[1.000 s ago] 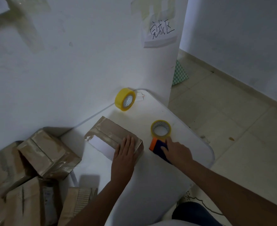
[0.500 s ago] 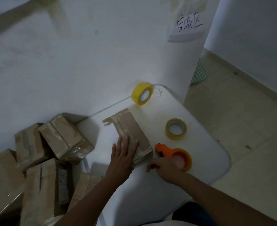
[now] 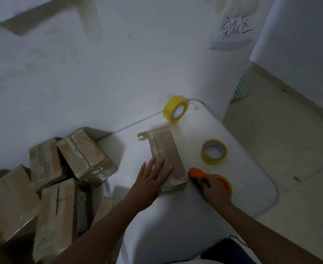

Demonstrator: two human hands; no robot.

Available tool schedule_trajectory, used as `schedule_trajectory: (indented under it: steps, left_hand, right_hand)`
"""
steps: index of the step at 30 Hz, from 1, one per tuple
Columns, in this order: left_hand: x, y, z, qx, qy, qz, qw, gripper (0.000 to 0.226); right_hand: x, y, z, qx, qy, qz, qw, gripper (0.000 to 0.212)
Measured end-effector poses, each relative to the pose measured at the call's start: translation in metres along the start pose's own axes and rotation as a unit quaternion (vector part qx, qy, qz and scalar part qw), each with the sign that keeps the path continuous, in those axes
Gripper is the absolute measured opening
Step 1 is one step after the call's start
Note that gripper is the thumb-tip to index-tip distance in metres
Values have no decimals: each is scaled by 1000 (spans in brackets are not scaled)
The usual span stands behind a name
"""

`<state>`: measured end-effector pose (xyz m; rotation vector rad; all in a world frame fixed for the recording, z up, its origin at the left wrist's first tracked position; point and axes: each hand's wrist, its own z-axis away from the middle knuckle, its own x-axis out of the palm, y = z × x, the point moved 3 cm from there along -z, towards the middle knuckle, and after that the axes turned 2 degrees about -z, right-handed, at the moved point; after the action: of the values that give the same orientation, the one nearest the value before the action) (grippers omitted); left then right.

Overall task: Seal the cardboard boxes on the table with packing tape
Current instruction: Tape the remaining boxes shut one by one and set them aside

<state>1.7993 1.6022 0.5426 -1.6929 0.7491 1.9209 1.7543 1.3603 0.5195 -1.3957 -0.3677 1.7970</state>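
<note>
One box point(image 3: 164, 157) lies untaped mid-counter point(image 3: 252, 197), left hand point(image 3: 151, 180) flat on it, right hand point(image 3: 214, 189) gripping the tape dispenser point(image 3: 195, 173) beside its near end.

My left hand point(image 3: 150, 180) lies flat, palm down, fingers straight and slightly spread, pressing on what is under it. My left forearm runs back low and to the left. Just to its right, my right hand point(image 3: 214, 189) is curled, knuckles up, gripping an orange handle; its forearm stretches back to the right.
</note>
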Motion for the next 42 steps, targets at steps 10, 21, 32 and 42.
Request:
schedule_trajectory:
  steps: [10, 21, 32, 42]
  left_hand:
    - [-2, 4, 28, -51, 51, 69, 995, 100]
    - [3, -9, 15, -15, 45, 99, 994, 97]
    - [-70, 14, -44, -194, 41, 420, 885, 36]
    - [-88, 50, -56, -340, -70, 776, 526, 32]
  right_hand:
    - [5, 36, -3, 28, -94, 87, 991, 39]
    - [-64, 11, 0, 7, -9, 42, 999, 26]
    - [-119, -33, 10, -22, 34, -50, 998, 40]
    - [-120, -66, 19, -108, 22, -38, 993, 30]
